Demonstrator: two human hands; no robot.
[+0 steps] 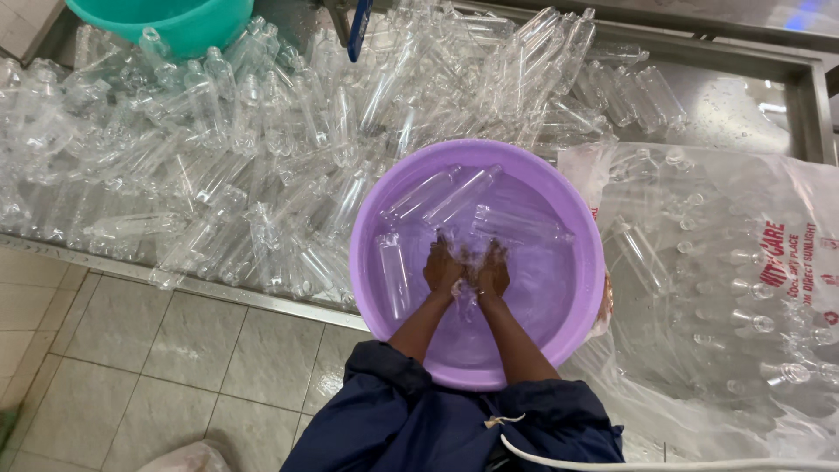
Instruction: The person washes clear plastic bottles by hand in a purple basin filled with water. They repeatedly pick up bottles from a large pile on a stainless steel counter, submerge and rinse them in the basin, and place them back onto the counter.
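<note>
A purple plastic basin [577, 227] holds water and several clear plastic bottles [441, 194]. Both my hands are in the water near the middle of the basin. My left hand [441, 269] and my right hand [495, 271] are close together, wrapped around one clear bottle [468, 262] that is blurred by splashing water. Other bottles float beside them, one [392, 275] upright-looking at the left and one [523, 227] behind my right hand.
A big heap of clear bottles [218, 157] fills a steel tray [808, 96] behind the basin. A teal bucket [175, 22] stands at the back left. A clear plastic bag of bottles [725, 288] lies at the right. Tiled floor [131, 350] at lower left.
</note>
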